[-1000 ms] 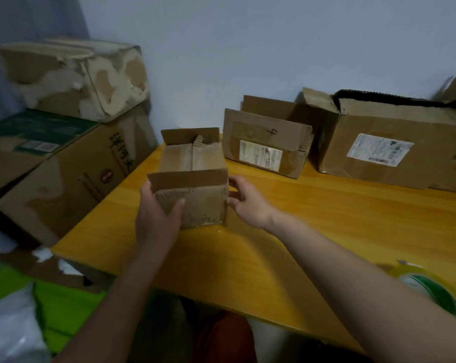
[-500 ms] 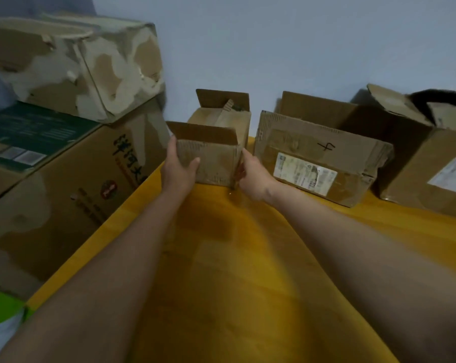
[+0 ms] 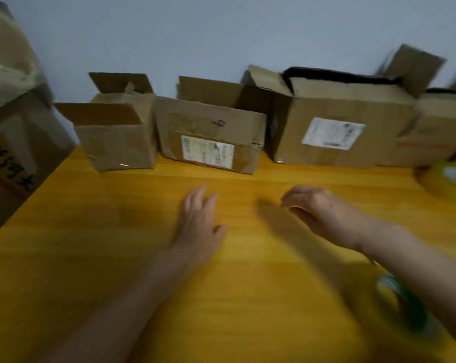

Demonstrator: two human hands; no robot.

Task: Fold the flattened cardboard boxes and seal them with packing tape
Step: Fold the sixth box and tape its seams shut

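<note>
A small cardboard box (image 3: pixel 116 145) with raised top flaps stands at the table's far left, against the wall. Beside it sit a box marked "4" (image 3: pixel 211 132) and a larger box with a white label (image 3: pixel 339 132). My left hand (image 3: pixel 199 221) hovers over the yellow table (image 3: pixel 90 231) with fingers straight, holding nothing. My right hand (image 3: pixel 323 214) hangs over the table with fingers loosely curled, holding nothing. A green-cored roll of packing tape (image 3: pixel 402 302) lies partly under my right forearm. Another roll of tape (image 3: pixel 447 176) sits at the right edge.
Large stacked cardboard boxes (image 3: pixel 14 132) stand off the table's left edge. A further box (image 3: pixel 441 124) sits at the far right against the wall. The row of boxes lines the table's back edge.
Both hands let go of the small box, left standing at the back left by the "4" box, and drew back toward me over the table. The view shifted right.
</note>
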